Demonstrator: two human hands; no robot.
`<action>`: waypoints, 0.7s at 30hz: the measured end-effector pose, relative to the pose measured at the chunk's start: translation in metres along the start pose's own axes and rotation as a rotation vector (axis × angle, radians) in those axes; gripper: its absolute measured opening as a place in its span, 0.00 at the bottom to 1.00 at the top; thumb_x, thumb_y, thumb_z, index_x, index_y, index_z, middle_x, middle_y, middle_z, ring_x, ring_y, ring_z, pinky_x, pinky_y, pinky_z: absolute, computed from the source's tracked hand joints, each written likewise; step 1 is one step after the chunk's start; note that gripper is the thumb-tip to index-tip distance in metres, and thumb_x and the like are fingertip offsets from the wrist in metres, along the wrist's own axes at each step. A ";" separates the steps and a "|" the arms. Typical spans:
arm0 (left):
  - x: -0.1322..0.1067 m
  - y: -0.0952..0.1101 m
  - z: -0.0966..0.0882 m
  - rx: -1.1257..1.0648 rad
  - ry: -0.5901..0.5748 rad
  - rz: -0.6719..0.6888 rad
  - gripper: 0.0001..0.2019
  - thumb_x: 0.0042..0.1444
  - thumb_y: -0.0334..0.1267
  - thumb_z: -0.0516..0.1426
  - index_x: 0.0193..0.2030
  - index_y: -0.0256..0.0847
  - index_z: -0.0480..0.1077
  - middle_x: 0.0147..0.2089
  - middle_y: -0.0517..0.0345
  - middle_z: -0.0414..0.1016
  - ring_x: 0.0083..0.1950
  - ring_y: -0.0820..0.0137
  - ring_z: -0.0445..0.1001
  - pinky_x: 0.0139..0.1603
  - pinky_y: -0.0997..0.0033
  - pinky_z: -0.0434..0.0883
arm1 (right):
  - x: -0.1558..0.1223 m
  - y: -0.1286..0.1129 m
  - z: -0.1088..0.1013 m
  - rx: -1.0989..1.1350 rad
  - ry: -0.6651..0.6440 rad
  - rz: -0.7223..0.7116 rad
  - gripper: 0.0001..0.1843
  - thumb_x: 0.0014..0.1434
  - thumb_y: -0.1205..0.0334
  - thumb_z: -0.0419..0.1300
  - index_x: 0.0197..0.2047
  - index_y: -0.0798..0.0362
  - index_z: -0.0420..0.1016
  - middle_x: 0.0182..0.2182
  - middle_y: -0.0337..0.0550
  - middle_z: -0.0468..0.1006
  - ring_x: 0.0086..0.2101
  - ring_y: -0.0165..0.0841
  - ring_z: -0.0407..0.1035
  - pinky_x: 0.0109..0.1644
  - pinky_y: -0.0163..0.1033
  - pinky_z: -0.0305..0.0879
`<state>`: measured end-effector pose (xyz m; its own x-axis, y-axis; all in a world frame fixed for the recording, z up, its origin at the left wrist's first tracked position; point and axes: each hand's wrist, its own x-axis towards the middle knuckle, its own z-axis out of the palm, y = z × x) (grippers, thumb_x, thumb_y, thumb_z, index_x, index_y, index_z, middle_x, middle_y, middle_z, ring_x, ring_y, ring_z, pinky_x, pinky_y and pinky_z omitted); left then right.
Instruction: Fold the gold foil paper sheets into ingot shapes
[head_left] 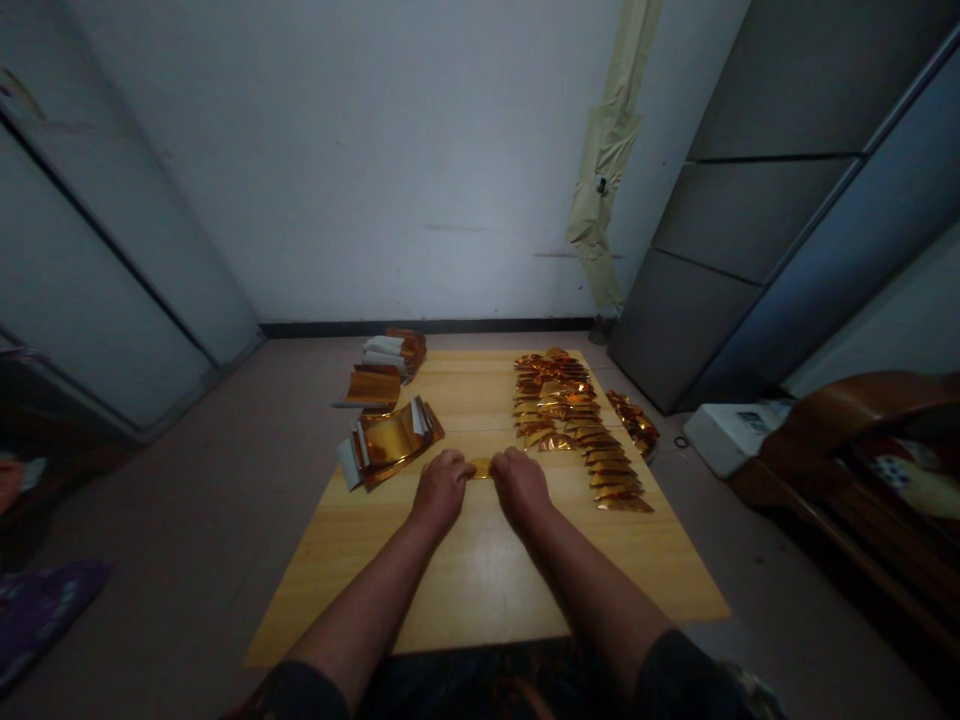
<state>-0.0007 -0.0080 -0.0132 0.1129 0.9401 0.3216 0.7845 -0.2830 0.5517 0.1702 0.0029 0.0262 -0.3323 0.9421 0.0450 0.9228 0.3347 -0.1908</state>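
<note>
A small piece of gold foil paper (481, 468) spans the gap between my hands over the middle of the wooden table. My left hand (444, 487) is closed with its fingertips pinching the left end. The right end is gripped in the closed fingers of my right hand (520, 482). Beyond my left hand lies a loose stack of gold foil sheets (390, 438), some showing white backs. To the right of my right hand, folded gold foil pieces (616, 470) overlap in rows. How the held paper is folded under my fingers is hidden.
The wooden table (480, 600) reaches toward my lap. More foil sheets (394, 352) lie at its far left corner. A heap of folded foil (634, 422) sits off the right edge. A grey refrigerator (720, 240), a white box (727, 440) and wooden furniture (825, 470) stand to the right.
</note>
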 end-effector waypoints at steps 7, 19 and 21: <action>0.004 -0.011 -0.010 0.055 -0.100 0.198 0.12 0.58 0.31 0.54 0.43 0.44 0.78 0.46 0.52 0.76 0.47 0.65 0.70 0.51 0.62 0.68 | 0.003 0.021 0.001 0.024 -0.003 -0.211 0.12 0.66 0.60 0.53 0.42 0.51 0.78 0.39 0.45 0.75 0.40 0.33 0.66 0.42 0.36 0.54; 0.010 0.010 -0.021 0.254 -0.163 0.304 0.14 0.64 0.35 0.50 0.35 0.40 0.76 0.36 0.51 0.72 0.41 0.64 0.66 0.43 0.63 0.63 | 0.003 0.013 0.000 0.022 0.027 -0.167 0.15 0.66 0.62 0.52 0.36 0.54 0.80 0.35 0.47 0.75 0.37 0.33 0.66 0.40 0.36 0.54; 0.010 0.010 -0.019 0.262 -0.177 0.313 0.15 0.65 0.35 0.48 0.33 0.39 0.75 0.34 0.52 0.70 0.38 0.65 0.65 0.40 0.65 0.62 | 0.002 0.009 -0.001 0.066 0.020 -0.110 0.15 0.66 0.63 0.51 0.35 0.54 0.79 0.35 0.46 0.75 0.37 0.32 0.66 0.38 0.35 0.55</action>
<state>-0.0030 -0.0049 0.0099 0.4540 0.8414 0.2931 0.8215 -0.5227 0.2279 0.1776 0.0081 0.0260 -0.4263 0.9002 0.0890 0.8659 0.4345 -0.2476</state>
